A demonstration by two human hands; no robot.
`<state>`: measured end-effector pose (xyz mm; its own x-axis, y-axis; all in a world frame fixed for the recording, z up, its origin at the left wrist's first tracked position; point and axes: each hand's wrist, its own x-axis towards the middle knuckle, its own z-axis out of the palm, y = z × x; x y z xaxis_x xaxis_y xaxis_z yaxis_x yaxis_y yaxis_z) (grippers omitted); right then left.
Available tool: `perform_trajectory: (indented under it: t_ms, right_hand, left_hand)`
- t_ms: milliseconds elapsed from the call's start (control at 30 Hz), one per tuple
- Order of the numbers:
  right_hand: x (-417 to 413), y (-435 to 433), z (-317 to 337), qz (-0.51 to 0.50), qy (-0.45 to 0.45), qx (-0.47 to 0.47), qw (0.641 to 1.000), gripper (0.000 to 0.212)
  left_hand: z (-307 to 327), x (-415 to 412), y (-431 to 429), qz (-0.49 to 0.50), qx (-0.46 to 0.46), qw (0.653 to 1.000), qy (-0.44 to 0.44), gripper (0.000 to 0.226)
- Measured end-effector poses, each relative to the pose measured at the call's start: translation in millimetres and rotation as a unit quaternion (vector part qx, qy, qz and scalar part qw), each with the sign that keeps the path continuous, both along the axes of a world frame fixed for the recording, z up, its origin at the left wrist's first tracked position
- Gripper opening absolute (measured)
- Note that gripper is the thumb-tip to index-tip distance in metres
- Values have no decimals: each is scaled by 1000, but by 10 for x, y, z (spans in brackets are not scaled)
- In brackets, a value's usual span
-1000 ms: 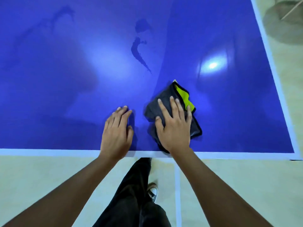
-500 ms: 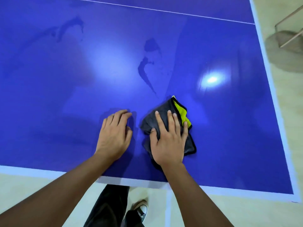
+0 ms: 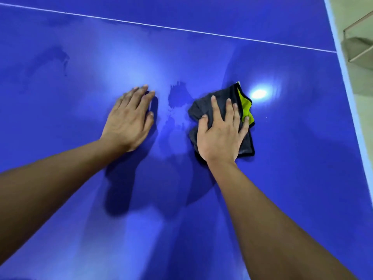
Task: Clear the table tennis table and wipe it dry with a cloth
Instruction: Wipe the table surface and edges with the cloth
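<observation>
Blue glossy table tennis table (image 3: 292, 178): it fills nearly the whole view, and the step in hand looks like the wiping.
Dark grey microfibre cloth with a yellow-green inner face (image 3: 199, 110): it lies crumpled flat on the surface, nearer the right edge than the left, short of the thin white line (image 3: 181, 29) that crosses the far part.
Right hand (image 3: 220, 136): the fingers are spread wide and the palm lies flat, pressing the cloth down onto the surface.
Left hand (image 3: 129, 122): the fingers are straight and close together, flat on bare surface, holding nothing; it appears to brace the reach.
Dark wet patch (image 3: 177, 98): a smear with droplets trailing toward the near side, between the two hands and just beside the cloth's left border.
Fainter dark smear (image 3: 58, 57): it sits toward the far left, well apart from both hands.
Doing it well: slide the cloth left through the patch under even palm pressure, with passes that overlap. Turn it to a drier face if streaks follow. The left hand probably has to lift clear first.
Checking: the bright lamp glare (image 3: 259, 93) just beyond the cloth should show up any film left behind.
White right-edge band (image 3: 341, 73): near the cloth, so a rightward stroke runs out of surface soonest. Beyond it stands a grey metal frame (image 3: 359, 51) on pale floor.
Open room: bare blue lies to the left, far and near sides. The near and left edges are out of view.
</observation>
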<state>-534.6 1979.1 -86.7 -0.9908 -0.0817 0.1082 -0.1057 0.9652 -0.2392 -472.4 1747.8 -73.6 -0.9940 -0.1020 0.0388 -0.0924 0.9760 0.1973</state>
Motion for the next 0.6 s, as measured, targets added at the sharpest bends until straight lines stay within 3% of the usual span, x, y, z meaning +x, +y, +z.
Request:
perform_trajectory:
  t_ms: [167,300,600]
  right_hand:
    - [-1163,-275,12,-22,-27,-4,999,60]
    - [-1975,-541,29,-47,-28,-9,998,59]
    - [-2946,-918,136,-49,-48,-4,998,58]
  left_hand:
    - [-72,-481,-127,73,26,997,8,60]
    - [-81,-456,-135,66,38,997,26,57]
    - [-36,-466,-135,75,32,997,7,58]
